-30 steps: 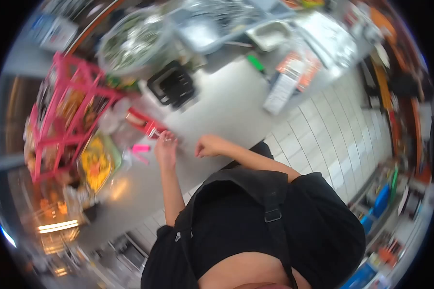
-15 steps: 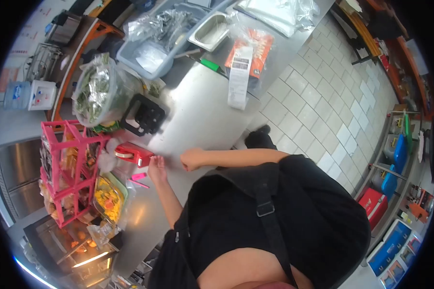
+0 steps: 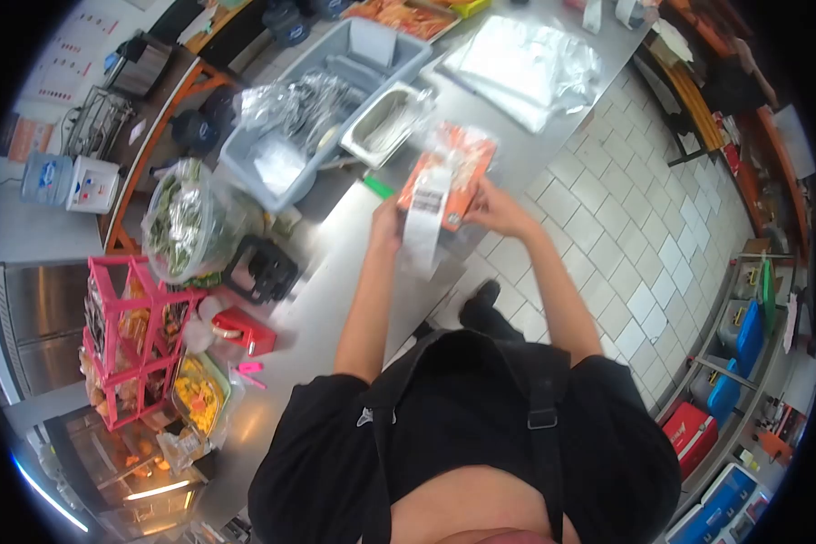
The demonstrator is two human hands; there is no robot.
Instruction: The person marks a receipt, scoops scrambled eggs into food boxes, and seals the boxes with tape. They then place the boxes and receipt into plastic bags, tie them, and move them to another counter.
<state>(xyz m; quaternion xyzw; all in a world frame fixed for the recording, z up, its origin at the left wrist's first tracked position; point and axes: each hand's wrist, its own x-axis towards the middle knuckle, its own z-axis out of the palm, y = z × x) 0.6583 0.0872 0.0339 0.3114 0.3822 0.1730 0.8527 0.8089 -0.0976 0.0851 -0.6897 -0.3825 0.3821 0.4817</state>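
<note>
An orange box in a clear plastic bag [image 3: 467, 163] is between my two hands, over the steel counter's edge. A printed white receipt [image 3: 426, 210] hangs down its front. My left hand [image 3: 387, 224] is closed on the left side of the bag, and my right hand [image 3: 494, 208] grips the right side near the lower corner. The green handle of a utensil [image 3: 377, 188] lies just left of the bag. A steel pan [image 3: 385, 124] stands behind it.
A grey-blue tub [image 3: 286, 172] holds foil and plastic. Clear bags [image 3: 517, 63] lie at the back. Leftward are a container of greens [image 3: 183, 222], a black holder [image 3: 261, 270], a red tape dispenser [image 3: 249, 333], a pink rack [image 3: 109, 317] and a tray of yellow food [image 3: 198, 392].
Both hands have moved from beside the red dispenser to the bagged orange box and taken hold of it. The box has shifted towards me, and the view has turned slightly.
</note>
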